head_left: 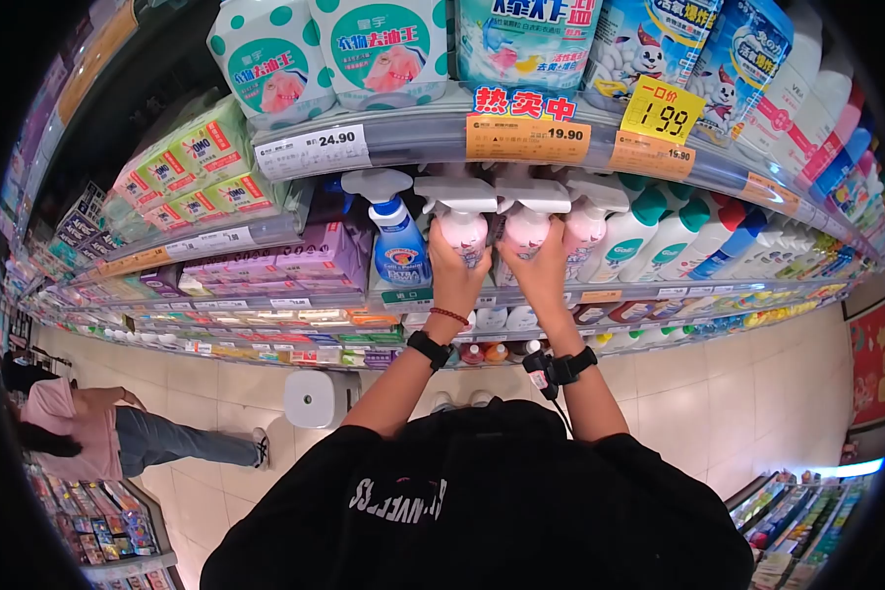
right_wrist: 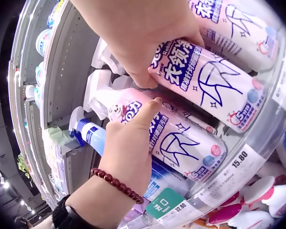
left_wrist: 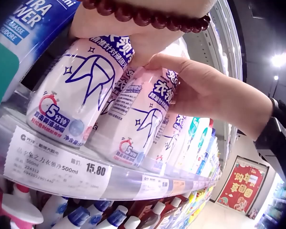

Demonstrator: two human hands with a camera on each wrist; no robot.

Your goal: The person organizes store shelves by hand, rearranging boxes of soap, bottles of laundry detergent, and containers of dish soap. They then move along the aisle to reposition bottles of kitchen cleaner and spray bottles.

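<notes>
Two pink-and-white spray bottles with white trigger heads stand side by side at the front of a shelf. My left hand [head_left: 450, 273] grips the left spray bottle [right_wrist: 181, 150] round its upper body, thumb on the front in the right wrist view. My right hand [head_left: 539, 273] grips the right spray bottle [right_wrist: 207, 81] the same way. Both bases sit close over the shelf edge [left_wrist: 119, 183], behind a 15.80 price label [left_wrist: 62, 162]. Another pink spray bottle [head_left: 588, 231] stands to the right, and a blue spray bottle [head_left: 399, 241] to the left.
An upper shelf edge [head_left: 413, 146] with price tags overhangs the trigger heads. White bottles with green caps [head_left: 649, 221] line the right side, purple packs [head_left: 315, 258] the left. A white stool [head_left: 315, 398] stands on the floor, and another person [head_left: 98, 418] is at the left.
</notes>
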